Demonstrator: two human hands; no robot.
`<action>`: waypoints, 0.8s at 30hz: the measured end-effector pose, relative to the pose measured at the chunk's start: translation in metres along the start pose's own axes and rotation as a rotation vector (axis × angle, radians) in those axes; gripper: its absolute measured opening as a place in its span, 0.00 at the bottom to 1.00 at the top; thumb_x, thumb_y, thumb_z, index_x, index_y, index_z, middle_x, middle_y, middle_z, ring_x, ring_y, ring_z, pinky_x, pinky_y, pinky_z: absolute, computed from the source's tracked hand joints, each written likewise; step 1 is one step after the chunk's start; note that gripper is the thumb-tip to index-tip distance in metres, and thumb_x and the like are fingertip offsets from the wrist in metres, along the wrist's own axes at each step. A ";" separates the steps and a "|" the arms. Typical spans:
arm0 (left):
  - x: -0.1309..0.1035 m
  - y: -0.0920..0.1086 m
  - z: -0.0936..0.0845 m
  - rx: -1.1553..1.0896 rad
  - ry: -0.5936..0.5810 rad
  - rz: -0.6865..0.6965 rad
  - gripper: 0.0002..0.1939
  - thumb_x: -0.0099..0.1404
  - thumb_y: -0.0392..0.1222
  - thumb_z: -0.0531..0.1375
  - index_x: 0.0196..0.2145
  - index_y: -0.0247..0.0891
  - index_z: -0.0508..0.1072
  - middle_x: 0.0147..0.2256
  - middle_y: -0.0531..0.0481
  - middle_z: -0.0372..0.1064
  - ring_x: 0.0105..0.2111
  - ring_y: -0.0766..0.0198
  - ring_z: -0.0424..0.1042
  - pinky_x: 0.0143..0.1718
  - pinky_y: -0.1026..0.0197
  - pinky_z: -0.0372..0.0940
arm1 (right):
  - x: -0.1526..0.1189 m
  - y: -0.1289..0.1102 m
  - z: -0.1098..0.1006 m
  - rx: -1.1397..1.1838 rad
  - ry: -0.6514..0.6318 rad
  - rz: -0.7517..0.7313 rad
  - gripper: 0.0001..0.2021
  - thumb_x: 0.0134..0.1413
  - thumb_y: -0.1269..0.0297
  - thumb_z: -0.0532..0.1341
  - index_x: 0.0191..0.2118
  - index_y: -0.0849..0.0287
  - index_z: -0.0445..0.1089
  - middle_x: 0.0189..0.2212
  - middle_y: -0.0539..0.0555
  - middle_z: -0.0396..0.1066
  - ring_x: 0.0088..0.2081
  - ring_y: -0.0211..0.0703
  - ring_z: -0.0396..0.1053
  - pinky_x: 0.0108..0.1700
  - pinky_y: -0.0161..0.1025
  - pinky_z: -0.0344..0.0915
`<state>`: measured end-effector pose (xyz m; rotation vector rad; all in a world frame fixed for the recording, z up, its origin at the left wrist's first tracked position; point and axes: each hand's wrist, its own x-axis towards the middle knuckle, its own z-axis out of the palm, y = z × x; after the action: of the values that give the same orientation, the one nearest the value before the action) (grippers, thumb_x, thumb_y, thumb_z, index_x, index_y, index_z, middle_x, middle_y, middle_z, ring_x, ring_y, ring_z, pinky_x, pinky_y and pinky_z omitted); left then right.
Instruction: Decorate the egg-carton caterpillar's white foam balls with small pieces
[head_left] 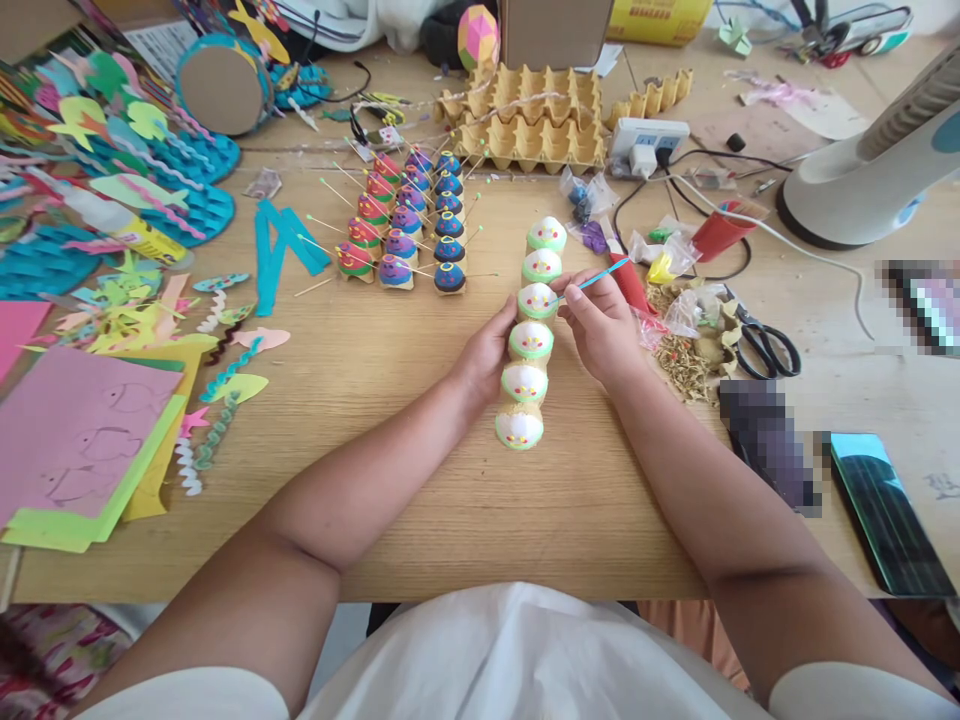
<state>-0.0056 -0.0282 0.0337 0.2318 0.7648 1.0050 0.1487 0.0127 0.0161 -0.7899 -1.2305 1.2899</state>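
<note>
A strip of egg-carton cups (526, 382) runs away from me across the table, each cup topped with white, rimmed in pale green and dotted with small red and yellow bits. My left hand (486, 352) grips its left side near the middle, thumb up and the other fingers partly hidden. Between the thumb and fingers of my right hand (604, 325) is a thin blue stick-like tool (604, 272). Its tip is at the third cup from the far end; whether it touches cannot be told.
Decorated carton strips (402, 222) with pins stand beyond my left hand. Coloured paper (90, 430) and blue strips (281, 250) lie left. At right are scissors (769, 348), shreds (686, 368), clay bags (664, 262), a phone (889, 510) and a white appliance (847, 180). Egg trays (532, 115) stand behind.
</note>
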 end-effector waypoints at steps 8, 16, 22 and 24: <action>0.004 -0.001 -0.005 -0.062 -0.028 -0.046 0.19 0.75 0.62 0.58 0.41 0.46 0.78 0.21 0.53 0.71 0.18 0.64 0.70 0.25 0.61 0.63 | 0.000 0.002 0.000 0.034 -0.010 -0.011 0.19 0.53 0.43 0.76 0.39 0.48 0.74 0.42 0.46 0.79 0.42 0.39 0.73 0.46 0.38 0.72; 0.005 -0.001 -0.004 -0.106 -0.037 -0.037 0.18 0.77 0.59 0.57 0.40 0.46 0.78 0.22 0.53 0.72 0.18 0.64 0.69 0.24 0.62 0.62 | 0.000 0.002 0.000 0.023 -0.016 -0.032 0.18 0.54 0.43 0.76 0.39 0.48 0.74 0.42 0.47 0.79 0.42 0.40 0.72 0.48 0.40 0.73; 0.007 -0.003 -0.006 -0.150 -0.015 -0.049 0.19 0.76 0.61 0.57 0.45 0.47 0.79 0.23 0.51 0.74 0.21 0.60 0.74 0.28 0.60 0.65 | -0.001 0.000 0.000 0.035 -0.028 -0.031 0.18 0.55 0.44 0.76 0.39 0.48 0.74 0.42 0.47 0.78 0.43 0.40 0.73 0.51 0.40 0.73; 0.007 -0.003 -0.005 -0.154 -0.012 -0.032 0.18 0.77 0.60 0.56 0.45 0.47 0.80 0.24 0.51 0.75 0.21 0.60 0.73 0.27 0.61 0.65 | -0.001 0.000 0.001 0.039 -0.024 -0.033 0.18 0.54 0.45 0.77 0.39 0.48 0.74 0.42 0.47 0.78 0.44 0.40 0.73 0.52 0.40 0.73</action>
<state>-0.0050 -0.0250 0.0256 0.0924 0.6753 1.0260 0.1482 0.0113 0.0165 -0.7250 -1.2291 1.2964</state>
